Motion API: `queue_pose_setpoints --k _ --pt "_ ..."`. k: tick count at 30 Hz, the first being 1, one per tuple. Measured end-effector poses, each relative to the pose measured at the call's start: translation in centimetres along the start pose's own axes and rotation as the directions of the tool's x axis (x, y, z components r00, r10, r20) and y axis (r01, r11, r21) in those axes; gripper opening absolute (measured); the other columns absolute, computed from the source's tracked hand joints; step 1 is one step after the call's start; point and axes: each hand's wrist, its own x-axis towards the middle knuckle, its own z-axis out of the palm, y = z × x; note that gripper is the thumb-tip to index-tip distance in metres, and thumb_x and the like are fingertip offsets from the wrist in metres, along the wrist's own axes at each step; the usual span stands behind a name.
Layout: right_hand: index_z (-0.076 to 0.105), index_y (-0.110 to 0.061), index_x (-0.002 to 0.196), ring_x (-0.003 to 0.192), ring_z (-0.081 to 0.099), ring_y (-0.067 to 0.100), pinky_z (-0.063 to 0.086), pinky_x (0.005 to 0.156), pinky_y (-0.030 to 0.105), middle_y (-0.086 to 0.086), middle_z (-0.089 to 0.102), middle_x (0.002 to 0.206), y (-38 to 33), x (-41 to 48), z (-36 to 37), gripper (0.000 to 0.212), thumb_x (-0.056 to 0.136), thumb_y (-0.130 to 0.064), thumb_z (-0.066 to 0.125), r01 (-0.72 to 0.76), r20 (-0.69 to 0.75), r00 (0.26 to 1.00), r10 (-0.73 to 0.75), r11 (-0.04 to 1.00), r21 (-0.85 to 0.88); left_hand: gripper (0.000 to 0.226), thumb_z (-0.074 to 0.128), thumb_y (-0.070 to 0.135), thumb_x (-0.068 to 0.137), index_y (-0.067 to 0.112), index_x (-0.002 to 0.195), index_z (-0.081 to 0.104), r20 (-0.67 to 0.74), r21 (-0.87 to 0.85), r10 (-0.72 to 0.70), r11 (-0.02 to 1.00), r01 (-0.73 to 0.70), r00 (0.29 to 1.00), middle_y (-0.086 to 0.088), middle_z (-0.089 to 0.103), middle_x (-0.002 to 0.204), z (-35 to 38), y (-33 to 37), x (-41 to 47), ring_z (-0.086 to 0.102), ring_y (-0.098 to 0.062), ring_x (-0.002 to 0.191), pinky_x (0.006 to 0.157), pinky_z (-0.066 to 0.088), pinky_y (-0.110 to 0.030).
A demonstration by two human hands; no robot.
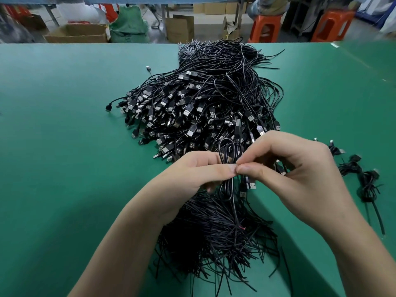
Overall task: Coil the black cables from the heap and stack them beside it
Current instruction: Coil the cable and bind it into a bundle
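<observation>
A big heap of black USB cables [205,103] lies on the green table [64,125], plugs toward me and loose tails spreading near and far. Just above its near edge I hold one folded black cable [227,151]. My left hand [192,174] grips the folded loops at their middle. My right hand [289,163] pinches the same cable between thumb and forefinger, right against my left fingertips. A loop sticks up above my fingers and the cable's tail [234,211] hangs down below them. A few coiled cables [362,176] lie to the right of the heap.
The table's far edge runs across the top. Beyond it stand cardboard boxes [77,33], a green sack [128,24] and two orange stools [265,26]. A single stray cable plug [147,68] lies left of the heap's far part.
</observation>
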Motion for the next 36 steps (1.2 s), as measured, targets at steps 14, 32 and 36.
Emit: queue_pose_setpoints --k 14,32,36 --pt "0.073 -0.021 0.075 0.056 0.044 0.008 0.040 0.056 0.017 -0.005 0.058 0.064 0.4 0.1 2.0 0.010 0.082 -0.022 0.080 -0.326 -0.078 0.872 0.483 0.691 0.645 0.007 0.071 0.024 0.099 0.029 0.098 0.076 -0.253 0.339 0.443 0.873 -0.350 0.860 0.004 0.068 0.066 1.8 0.1 0.1 0.064 -0.019 0.062 0.061 0.052 -0.055" --pt "0.075 -0.017 0.066 0.041 0.034 0.000 0.033 0.044 0.014 -0.001 0.060 0.063 -0.3 0.5 3.3 0.013 0.077 -0.015 0.070 -0.381 0.095 0.759 0.643 0.321 0.867 0.039 0.081 0.007 0.088 0.020 0.124 0.074 -0.288 0.527 0.654 0.718 -0.455 0.699 0.015 0.077 0.103 1.6 0.1 0.3 0.071 -0.006 0.101 0.085 0.050 -0.016" --pt "0.073 -0.013 0.059 0.040 0.033 -0.001 0.027 0.040 0.012 -0.003 0.056 0.055 -0.6 0.7 3.5 0.018 0.073 -0.006 0.063 -0.348 0.172 0.713 0.680 0.130 0.929 0.032 0.080 0.004 0.089 0.022 0.115 0.078 -0.202 0.741 0.776 0.520 -0.425 0.597 0.006 0.068 0.096 1.5 0.4 0.3 0.061 -0.016 0.096 0.088 0.046 -0.026"
